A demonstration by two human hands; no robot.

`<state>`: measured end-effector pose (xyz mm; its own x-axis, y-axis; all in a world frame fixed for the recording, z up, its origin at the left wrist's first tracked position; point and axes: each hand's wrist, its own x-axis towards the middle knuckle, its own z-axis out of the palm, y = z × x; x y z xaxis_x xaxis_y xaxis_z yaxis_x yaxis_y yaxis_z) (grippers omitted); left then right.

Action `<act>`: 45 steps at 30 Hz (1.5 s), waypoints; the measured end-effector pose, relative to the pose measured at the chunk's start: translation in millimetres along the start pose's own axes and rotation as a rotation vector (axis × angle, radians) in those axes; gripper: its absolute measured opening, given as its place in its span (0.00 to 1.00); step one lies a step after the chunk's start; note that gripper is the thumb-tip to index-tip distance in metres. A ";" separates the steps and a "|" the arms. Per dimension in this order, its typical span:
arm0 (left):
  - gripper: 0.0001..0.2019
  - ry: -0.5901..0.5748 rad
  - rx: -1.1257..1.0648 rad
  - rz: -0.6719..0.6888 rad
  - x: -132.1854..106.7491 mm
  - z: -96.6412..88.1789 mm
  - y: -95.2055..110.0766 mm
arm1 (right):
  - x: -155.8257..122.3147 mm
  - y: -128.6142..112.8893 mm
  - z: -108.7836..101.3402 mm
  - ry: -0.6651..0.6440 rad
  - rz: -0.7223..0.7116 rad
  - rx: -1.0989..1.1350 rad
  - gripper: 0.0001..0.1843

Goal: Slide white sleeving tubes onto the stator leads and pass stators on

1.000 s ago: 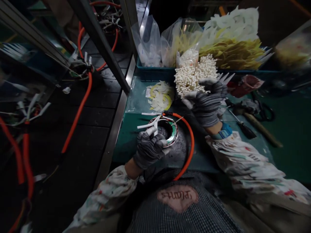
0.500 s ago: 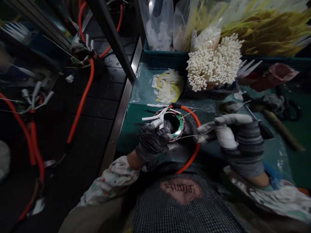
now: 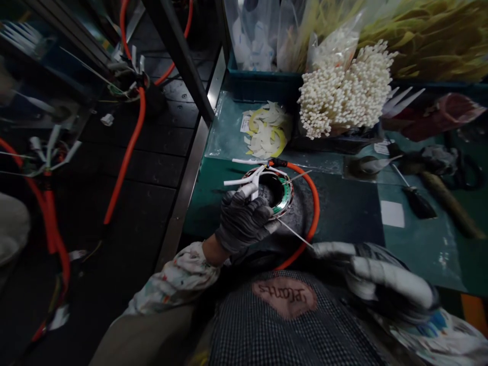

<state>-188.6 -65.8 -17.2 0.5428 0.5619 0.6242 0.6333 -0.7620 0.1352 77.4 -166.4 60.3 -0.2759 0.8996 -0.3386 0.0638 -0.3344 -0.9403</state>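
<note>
My left hand (image 3: 242,221), in a dark grey glove with white-taped fingers, grips a round wound coil ring (image 3: 284,195) with green and white windings. Several white cable ties (image 3: 247,178) stick out of the ring, and an orange cable (image 3: 314,213) curves from it around a grey disc (image 3: 299,221). A thin white tie tail (image 3: 295,234) runs from the ring to my right hand (image 3: 366,277), which is pinching it low near my chest.
A large bundle of white cable ties (image 3: 343,91) and a plastic bag of yellow-white pieces (image 3: 265,129) lie on the green bench (image 3: 343,203). A screwdriver (image 3: 417,203) lies right. A metal edge (image 3: 186,173) borders the bench; orange-cabled units sit on a dark belt (image 3: 141,152) left.
My right hand has moved from the bundle of ties, past the ring, down toward my chest, drawing the thin tie tail out. My left hand and the ring have stayed nearly still.
</note>
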 end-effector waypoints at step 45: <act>0.13 0.064 -0.136 0.065 0.1 5.3 -16.6 | 110.1 11.7 -3.0 -0.069 -0.716 -0.380 0.09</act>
<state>-196.1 -51.4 -23.4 0.5413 0.4916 0.6821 0.5149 -0.8352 0.1933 50.7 -70.4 11.9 -0.4307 0.8358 0.3404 0.1675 0.4446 -0.8799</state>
